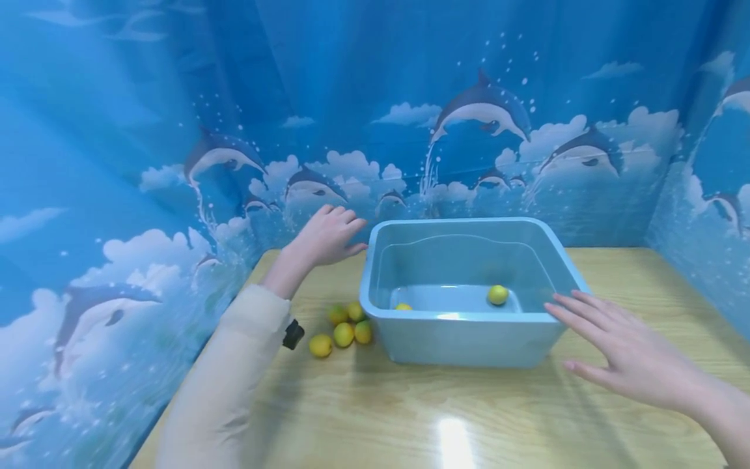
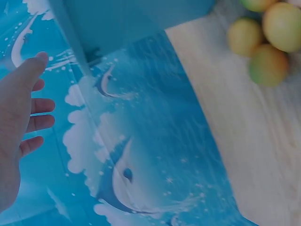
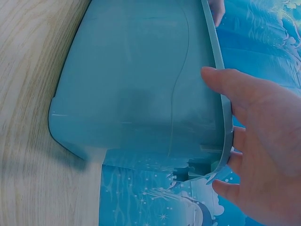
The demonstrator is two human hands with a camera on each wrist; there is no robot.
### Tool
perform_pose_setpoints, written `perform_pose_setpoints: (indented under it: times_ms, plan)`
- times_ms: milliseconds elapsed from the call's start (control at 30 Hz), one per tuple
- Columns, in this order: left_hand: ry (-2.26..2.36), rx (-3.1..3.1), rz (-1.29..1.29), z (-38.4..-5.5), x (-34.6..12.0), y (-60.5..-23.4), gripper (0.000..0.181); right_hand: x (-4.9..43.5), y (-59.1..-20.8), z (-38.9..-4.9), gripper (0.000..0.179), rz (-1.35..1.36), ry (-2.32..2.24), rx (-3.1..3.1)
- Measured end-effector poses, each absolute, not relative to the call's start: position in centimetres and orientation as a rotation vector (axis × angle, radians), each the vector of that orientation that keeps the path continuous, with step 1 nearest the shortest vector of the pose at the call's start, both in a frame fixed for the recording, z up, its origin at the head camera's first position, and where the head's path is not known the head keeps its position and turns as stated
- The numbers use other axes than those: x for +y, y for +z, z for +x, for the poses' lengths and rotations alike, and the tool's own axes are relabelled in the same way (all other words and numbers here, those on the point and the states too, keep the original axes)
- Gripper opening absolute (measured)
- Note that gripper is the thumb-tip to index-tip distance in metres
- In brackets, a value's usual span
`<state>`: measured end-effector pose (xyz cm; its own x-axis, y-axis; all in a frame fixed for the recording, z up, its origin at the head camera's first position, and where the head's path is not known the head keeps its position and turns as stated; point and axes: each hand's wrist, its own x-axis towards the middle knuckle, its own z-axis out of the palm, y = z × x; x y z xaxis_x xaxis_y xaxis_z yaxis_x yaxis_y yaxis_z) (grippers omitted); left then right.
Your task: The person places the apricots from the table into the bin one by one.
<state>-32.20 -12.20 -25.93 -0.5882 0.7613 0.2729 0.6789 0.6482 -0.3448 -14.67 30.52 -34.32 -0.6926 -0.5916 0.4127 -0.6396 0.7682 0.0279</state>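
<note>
1. A wooden table [image 1: 410,397] is backed by a dolphin-print curtain [image 1: 363,111].
2. The bin [image 1: 469,342] is stood upright, presumably to keep two fruits [image 1: 498,295] contained; five loose fruits [image 1: 343,335] are grouped beside it.
3. The left hand [image 1: 331,234] is held empty, relaxed.
4. The right hand [image 1: 615,348] is held straight-fingered at the rim [image 1: 469,317], perhaps for steadying; contact cannot be confirmed.
5. Contained fruits are shown by the head view alone.

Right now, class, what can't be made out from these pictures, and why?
Head: bottom of the left round yellow fruit inside the blue plastic bin, hidden by its front wall.
Left wrist: greenish round fruit, cut off by top edge.
Right wrist: one end of the bin, likewise.
</note>
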Motion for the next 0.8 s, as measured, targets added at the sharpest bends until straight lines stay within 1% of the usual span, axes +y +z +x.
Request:
perform_pose_setpoints:
  times_ms: [233, 400, 800]
  plan:
    - [0.263, -2.436, -1.150, -31.5, -14.7, -28.3, 0.034, 30.5, -34.3, -14.8, 0.081, 0.927, 0.158, -2.587]
    - [0.298, -2.509, -1.118, -30.9, -16.2, -30.0, 0.034, 30.5, -34.3, -14.8, 0.082, 0.918, 0.154, -2.599]
    - [0.339, -2.662, -1.042, -29.7, -18.7, -33.4, 0.043, 30.5, -34.5, -14.8, 0.082, 0.925, 0.164, -2.560]
